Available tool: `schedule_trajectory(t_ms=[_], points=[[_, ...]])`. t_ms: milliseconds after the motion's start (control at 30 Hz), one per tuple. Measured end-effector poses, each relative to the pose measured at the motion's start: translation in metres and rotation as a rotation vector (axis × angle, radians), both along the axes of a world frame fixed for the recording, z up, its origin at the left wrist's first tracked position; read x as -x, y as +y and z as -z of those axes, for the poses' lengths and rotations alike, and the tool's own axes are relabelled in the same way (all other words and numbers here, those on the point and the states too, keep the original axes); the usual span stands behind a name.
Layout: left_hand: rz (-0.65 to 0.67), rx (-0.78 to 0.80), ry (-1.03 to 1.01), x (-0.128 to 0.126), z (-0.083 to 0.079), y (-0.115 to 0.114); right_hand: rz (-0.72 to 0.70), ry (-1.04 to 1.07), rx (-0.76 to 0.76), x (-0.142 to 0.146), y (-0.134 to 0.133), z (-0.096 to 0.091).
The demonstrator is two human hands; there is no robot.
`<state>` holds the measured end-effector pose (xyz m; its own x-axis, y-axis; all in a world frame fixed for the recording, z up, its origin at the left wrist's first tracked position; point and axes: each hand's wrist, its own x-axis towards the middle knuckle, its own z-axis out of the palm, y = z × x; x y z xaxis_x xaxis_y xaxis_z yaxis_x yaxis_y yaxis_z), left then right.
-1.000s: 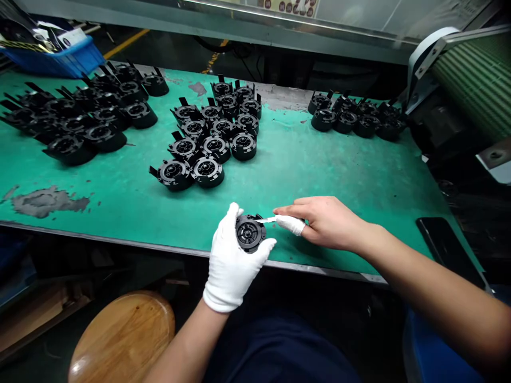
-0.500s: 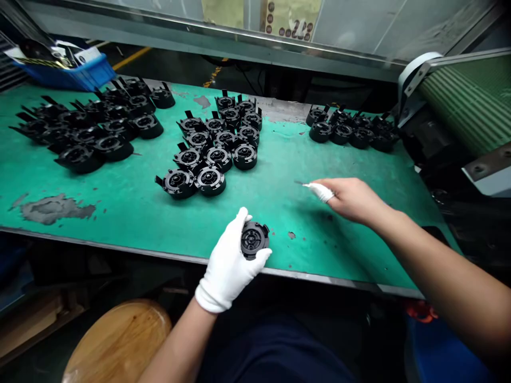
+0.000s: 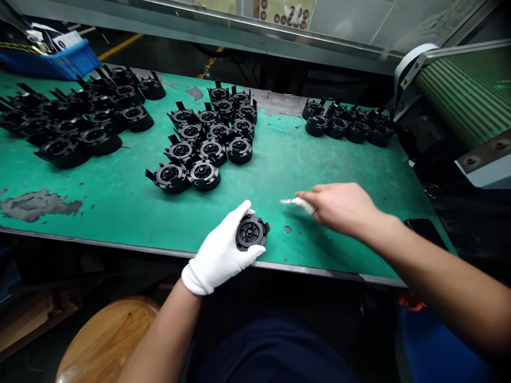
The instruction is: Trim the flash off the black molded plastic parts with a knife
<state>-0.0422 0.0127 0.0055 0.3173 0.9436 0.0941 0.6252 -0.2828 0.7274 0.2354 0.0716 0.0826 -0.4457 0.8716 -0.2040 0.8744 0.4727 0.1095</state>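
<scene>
My left hand (image 3: 219, 252), in a white glove, is closed around a round black plastic part (image 3: 250, 233) above the front of the green table. The part's ribbed, ringed face is turned up toward me. To its right, my right hand (image 3: 343, 207) pinches a small thin blade-like tool (image 3: 286, 201), whose tip points left, apart from the part. White wrapping (image 3: 305, 206) covers a digit of this otherwise bare hand, and its other fingers are partly hidden. Several similar black parts (image 3: 203, 174) stand grouped beyond my left hand.
More black parts stand in a left group (image 3: 96, 137) and a back right group (image 3: 338, 126). A blue bin (image 3: 59, 64) sits at the far left. On the right are a green conveyor belt (image 3: 471, 90) and a dark flat object (image 3: 425, 231). A wooden stool (image 3: 107, 340) stands below.
My right hand has moved left and slightly down with the tool, closer to the held part. My left hand keeps its hold on the part. The view has shifted a little.
</scene>
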Motion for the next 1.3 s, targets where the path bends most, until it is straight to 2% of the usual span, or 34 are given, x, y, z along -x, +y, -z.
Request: schedule_trajectory(t_ms=[100,233,300,400,467,633,900,1300], points=[[0.084,0.045,0.023,0.01,-0.008,0.003,0.121,0.033,-0.02,-0.019,0.01,0.004],[0.214,0.149,0.062,0.026,-0.021,0.003,0.065,0.339,0.167,-0.013,-0.01,0.012],[0.172,0.137,-0.003,0.026,-0.024,-0.002,0.024,0.46,0.259,-0.001,-0.029,0.019],[0.006,0.051,-0.077,0.012,-0.02,-0.011,-0.014,0.557,0.32,0.018,-0.053,0.029],[-0.069,-0.002,-0.057,-0.001,-0.014,-0.015,-0.022,0.544,0.323,0.026,-0.06,0.033],[-0.122,-0.056,-0.031,-0.02,-0.003,-0.014,-0.037,0.386,0.276,0.031,-0.059,0.032],[-0.146,-0.093,-0.051,-0.022,-0.001,-0.013,0.009,0.236,0.227,0.039,-0.063,0.025],[-0.164,-0.179,-0.084,-0.021,0.016,-0.014,0.183,0.118,0.234,0.062,-0.082,0.011]])
